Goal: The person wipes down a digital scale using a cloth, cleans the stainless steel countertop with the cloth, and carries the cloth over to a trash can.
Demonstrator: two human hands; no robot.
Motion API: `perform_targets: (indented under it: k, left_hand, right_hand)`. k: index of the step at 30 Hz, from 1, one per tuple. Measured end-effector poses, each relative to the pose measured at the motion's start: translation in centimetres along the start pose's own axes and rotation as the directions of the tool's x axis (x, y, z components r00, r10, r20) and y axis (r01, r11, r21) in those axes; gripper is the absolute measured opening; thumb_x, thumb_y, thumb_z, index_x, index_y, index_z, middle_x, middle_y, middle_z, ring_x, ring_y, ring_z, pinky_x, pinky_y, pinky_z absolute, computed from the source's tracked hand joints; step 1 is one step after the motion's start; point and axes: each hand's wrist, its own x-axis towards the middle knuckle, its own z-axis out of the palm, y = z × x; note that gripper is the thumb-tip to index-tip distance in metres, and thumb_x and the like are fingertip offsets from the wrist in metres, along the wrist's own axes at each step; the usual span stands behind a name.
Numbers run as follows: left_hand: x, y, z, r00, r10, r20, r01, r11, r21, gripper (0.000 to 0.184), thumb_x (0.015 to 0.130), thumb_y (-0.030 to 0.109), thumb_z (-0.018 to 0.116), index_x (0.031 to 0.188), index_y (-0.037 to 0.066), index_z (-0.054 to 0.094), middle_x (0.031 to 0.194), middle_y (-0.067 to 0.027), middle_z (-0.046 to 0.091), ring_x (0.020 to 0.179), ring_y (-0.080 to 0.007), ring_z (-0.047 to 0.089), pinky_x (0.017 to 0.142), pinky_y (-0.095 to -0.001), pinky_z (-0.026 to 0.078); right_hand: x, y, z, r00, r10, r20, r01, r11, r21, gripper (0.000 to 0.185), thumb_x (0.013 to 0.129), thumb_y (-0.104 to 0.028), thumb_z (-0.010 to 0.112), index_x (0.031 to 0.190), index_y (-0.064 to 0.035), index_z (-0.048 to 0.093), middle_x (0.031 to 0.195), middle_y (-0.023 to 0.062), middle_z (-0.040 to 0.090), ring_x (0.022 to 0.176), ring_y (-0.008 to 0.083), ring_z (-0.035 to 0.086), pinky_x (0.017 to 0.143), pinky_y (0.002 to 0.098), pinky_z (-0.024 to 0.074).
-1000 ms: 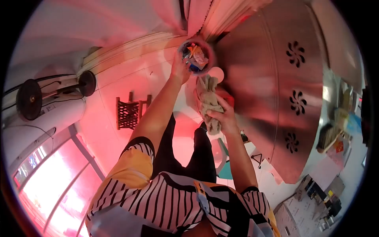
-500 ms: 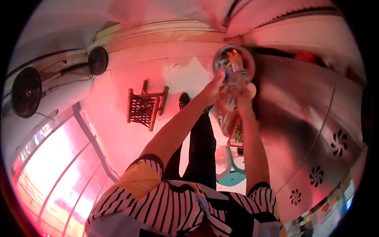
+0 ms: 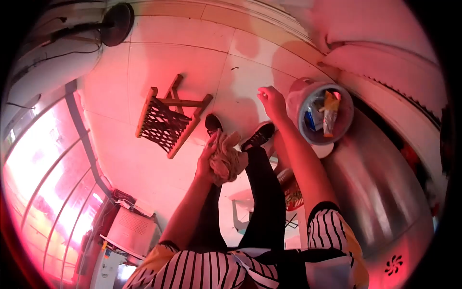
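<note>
My left hand (image 3: 206, 156) grips a crumpled beige cloth (image 3: 224, 161) above my shoes, near the middle of the view. Farther up and to the right, my right hand (image 3: 273, 103) has its fingers curled together near the fingertips; whatever they hold, if anything, is too small to make out. Just right of that hand stands a round bin (image 3: 351, 120) with an orange and silver wrapper (image 3: 330, 113) and a blue piece of litter (image 3: 310, 120) inside.
A folding stool (image 3: 166, 120) with a woven seat stands on the tiled floor at the left. A metal cabinet (image 3: 375, 188) is at the right, with a red basket (image 3: 294, 198) beside my right forearm. A barred window (image 3: 53, 188) glows at the left.
The cloth has passed from my right hand to my left, which has moved from the bin toward my body. My right hand has come away to the bin's left. The view has shifted.
</note>
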Motion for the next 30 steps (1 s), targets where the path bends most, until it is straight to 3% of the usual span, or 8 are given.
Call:
perform_targets:
  k: [8,11,14,17,20,22,26,30]
  left_hand:
    - [2.2,-1.1,-1.7,0.989,0.019,-0.144,-0.002,0.993,0.116,0.072,0.085,0.019,0.065,0.145,0.001,0.03,0.139,-0.0162,0.045,0.126,-0.0281,0.047,0.107,-0.0389,0.038]
    - [1.5,0.5,-0.4,0.993,-0.071,-0.097,0.067,0.997,-0.039,0.069,0.085,0.015,0.063,0.145,0.0,0.031,0.139,-0.0177,0.044,0.127,-0.0288,0.047,0.108,-0.0397,0.037]
    - [1.5,1.3,-1.2,0.989,-0.104,-0.101,0.095,0.992,-0.086,0.066,0.086,0.011,0.059,0.144,0.0,0.031,0.139,-0.0188,0.043,0.129,-0.0303,0.046,0.109,-0.041,0.036]
    - [1.8,1.5,-1.2,0.989,-0.072,-0.128,0.067,0.997,-0.042,0.064,0.087,0.01,0.058,0.144,-0.001,0.031,0.14,-0.0193,0.042,0.13,-0.0307,0.045,0.11,-0.0414,0.035]
    - [2.7,0.8,-0.8,0.991,-0.037,-0.126,0.04,0.999,0.018,0.063,0.087,0.011,0.058,0.143,-0.001,0.032,0.142,-0.0192,0.041,0.131,-0.0305,0.044,0.111,-0.0416,0.034]
    - [3.3,-0.2,-0.7,0.993,-0.028,-0.116,0.032,0.999,0.041,0.061,0.087,0.01,0.057,0.143,-0.001,0.034,0.146,-0.0161,0.038,0.133,-0.0297,0.041,0.112,-0.041,0.032]
    - [4.5,-2.7,-1.4,0.998,-0.046,-0.048,0.048,0.997,0.061,0.063,0.087,0.011,0.056,0.144,0.0,0.033,0.146,-0.0176,0.038,0.135,-0.0308,0.039,0.112,-0.0416,0.032]
    - [4.4,-3.6,0.7,0.992,-0.11,-0.068,0.119,0.983,0.138,0.059,0.089,0.009,0.054,0.143,0.0,0.034,0.143,-0.0182,0.041,0.131,-0.0307,0.043,0.111,-0.0417,0.034]
  right_hand:
    - [13.7,8.1,14.8,0.977,-0.174,0.125,0.209,0.901,-0.381,0.024,0.079,-0.015,0.07,0.101,-0.0105,0.063,0.1,0.0058,0.061,0.097,0.0265,0.06,0.082,0.0403,0.0518]
    - [16.0,10.4,18.2,0.951,-0.25,0.185,0.31,0.803,-0.508,0.026,0.083,-0.019,0.067,0.106,-0.0121,0.059,0.106,0.0044,0.057,0.1,0.025,0.059,0.078,0.0408,0.0514]
    - [17.0,11.5,20.6,0.92,-0.359,0.159,0.363,0.623,-0.693,0.018,0.085,-0.024,0.062,0.098,-0.0111,0.061,0.102,0.005,0.061,0.096,0.0256,0.06,0.072,0.0397,0.0494]
    - [17.2,12.6,21.7,0.942,-0.323,0.093,0.302,0.691,-0.656,0.009,0.086,-0.021,0.061,0.087,-0.0132,0.059,0.088,0.0057,0.063,0.084,0.0258,0.062,0.069,0.0427,0.0471]
    - [14.4,12.1,21.2,0.998,-0.068,0.0,0.056,0.835,-0.547,0.011,0.085,-0.022,0.062,0.082,-0.0112,0.061,0.077,0.0073,0.065,0.073,0.0276,0.064,0.068,0.0436,0.0481]
    - [9.9,9.9,17.5,0.995,0.085,-0.054,-0.089,0.993,-0.083,0.017,0.084,-0.021,0.062,0.08,-0.0044,0.061,0.073,0.0111,0.066,0.068,0.0259,0.065,0.064,0.0418,0.0494]
    - [-1.0,6.2,6.6,0.934,0.297,-0.198,-0.217,0.914,0.343,0.015,0.08,-0.014,0.07,0.091,-0.0043,0.066,0.08,0.0111,0.068,0.071,0.023,0.065,0.068,0.032,0.0504]
    - [-5.3,6.8,3.8,0.861,0.476,-0.178,-0.378,0.834,0.402,0.016,0.08,-0.015,0.07,0.093,-0.0058,0.067,0.085,0.0103,0.068,0.075,0.0223,0.065,0.07,0.0323,0.0509]
